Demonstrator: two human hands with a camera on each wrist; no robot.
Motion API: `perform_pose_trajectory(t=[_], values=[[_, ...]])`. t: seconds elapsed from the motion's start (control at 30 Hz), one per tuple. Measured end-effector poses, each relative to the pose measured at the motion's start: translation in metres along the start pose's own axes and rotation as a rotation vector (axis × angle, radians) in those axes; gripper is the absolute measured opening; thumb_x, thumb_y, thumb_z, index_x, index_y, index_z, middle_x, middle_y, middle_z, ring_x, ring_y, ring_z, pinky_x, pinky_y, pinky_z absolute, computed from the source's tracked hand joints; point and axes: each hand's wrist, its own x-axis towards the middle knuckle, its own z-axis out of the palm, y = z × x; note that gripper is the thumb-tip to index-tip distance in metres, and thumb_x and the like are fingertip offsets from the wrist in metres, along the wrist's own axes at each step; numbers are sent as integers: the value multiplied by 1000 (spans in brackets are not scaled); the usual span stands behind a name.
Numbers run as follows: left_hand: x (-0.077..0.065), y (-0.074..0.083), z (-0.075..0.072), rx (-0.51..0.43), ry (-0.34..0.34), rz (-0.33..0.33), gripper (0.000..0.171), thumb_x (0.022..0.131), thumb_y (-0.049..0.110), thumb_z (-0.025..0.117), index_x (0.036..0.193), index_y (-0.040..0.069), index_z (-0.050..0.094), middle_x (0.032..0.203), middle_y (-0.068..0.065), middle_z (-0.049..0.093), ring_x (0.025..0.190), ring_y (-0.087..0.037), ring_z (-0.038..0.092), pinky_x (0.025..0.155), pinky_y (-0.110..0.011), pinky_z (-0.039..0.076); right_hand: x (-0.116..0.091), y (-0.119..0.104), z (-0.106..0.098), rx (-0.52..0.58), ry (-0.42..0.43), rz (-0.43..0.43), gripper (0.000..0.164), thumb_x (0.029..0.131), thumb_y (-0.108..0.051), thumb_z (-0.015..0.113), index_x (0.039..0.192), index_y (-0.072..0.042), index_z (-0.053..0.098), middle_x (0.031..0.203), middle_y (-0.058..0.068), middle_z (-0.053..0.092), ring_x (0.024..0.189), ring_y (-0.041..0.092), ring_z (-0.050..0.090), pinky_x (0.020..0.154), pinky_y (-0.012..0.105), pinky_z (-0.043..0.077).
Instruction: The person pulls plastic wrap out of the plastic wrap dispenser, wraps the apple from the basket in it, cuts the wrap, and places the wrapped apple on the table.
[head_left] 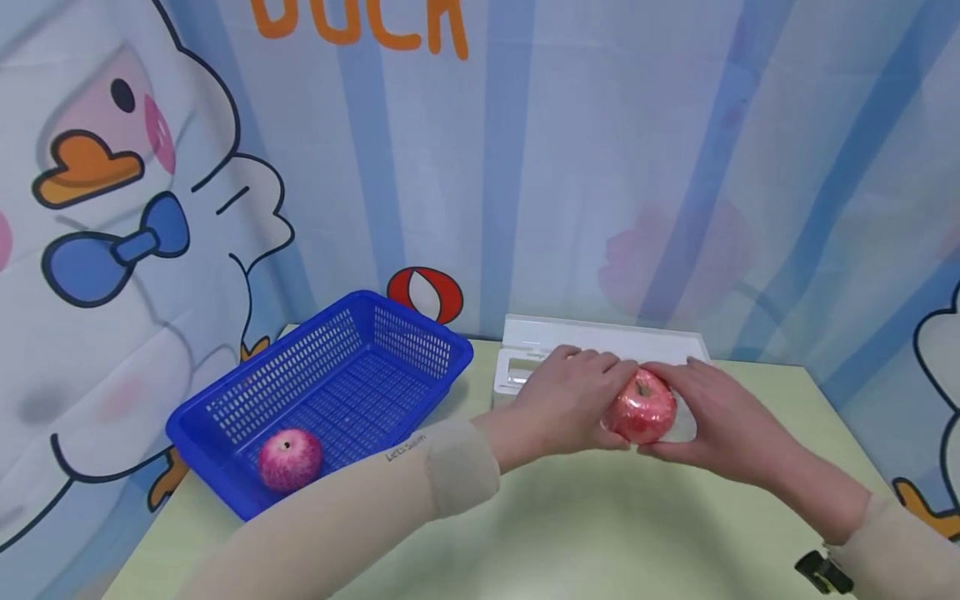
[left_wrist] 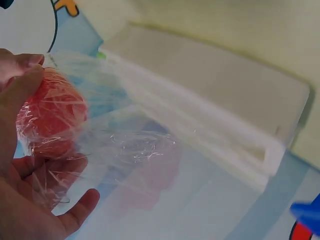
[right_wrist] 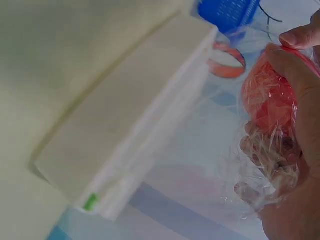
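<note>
Between both hands is a red apple (head_left: 642,407) wrapped in clear plastic film. My left hand (head_left: 573,402) holds it from the left, fingers bent over the film, while my right hand (head_left: 723,421) grips the opposite side with thumb below and fingers on top. Loose, crinkled cling film (left_wrist: 135,145) trails off the apple in the left wrist view. Just behind the hands is a white cling film dispenser box (head_left: 513,367), its long lid (head_left: 600,335) raised at the back; the hands partly hide it.
To the left stands a blue plastic basket (head_left: 363,367) with a second apple (head_left: 290,460) inside, near its front end. The pale green table (head_left: 592,533) ends against a cartoon-printed cloth (head_left: 570,167). A small black clip (head_left: 823,572) is by the right sleeve.
</note>
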Motion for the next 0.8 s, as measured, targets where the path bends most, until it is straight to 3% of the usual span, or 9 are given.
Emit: perform_pose_trajectory(t=[0.13,0.33,0.53,0.8], values=[[-10,9,26,-38,-47,-11,84,86,66,81,153,24,52,141,9,65,131,-11,60,113,-38,48,-20,-3,29,25,-17,30,90,69,-39,102,144,-9,61,128,6,72,114,29,67,92,58,60],[-18,15,63,-89,-71,-27,81,86,64,82,151,26,53,140,9,66,128,-10,61,108,-34,50,-39,-2,68,59,-31,96,91,70,-40,101,147,-12,61,134,5,67,119,28,63,95,56,60],[-18,17,92,-88,-52,-48,79,88,66,79,150,25,54,140,9,65,131,-11,59,108,-33,49,-44,4,97,17,-3,119,89,66,-39,103,141,-9,66,120,3,59,109,20,55,85,43,60],[-11,14,116,-96,-60,-70,89,88,65,79,158,22,46,149,6,60,138,-14,55,115,-35,45,-41,16,116,4,52,58,90,66,-39,103,139,-3,66,115,4,61,106,21,57,88,46,58]])
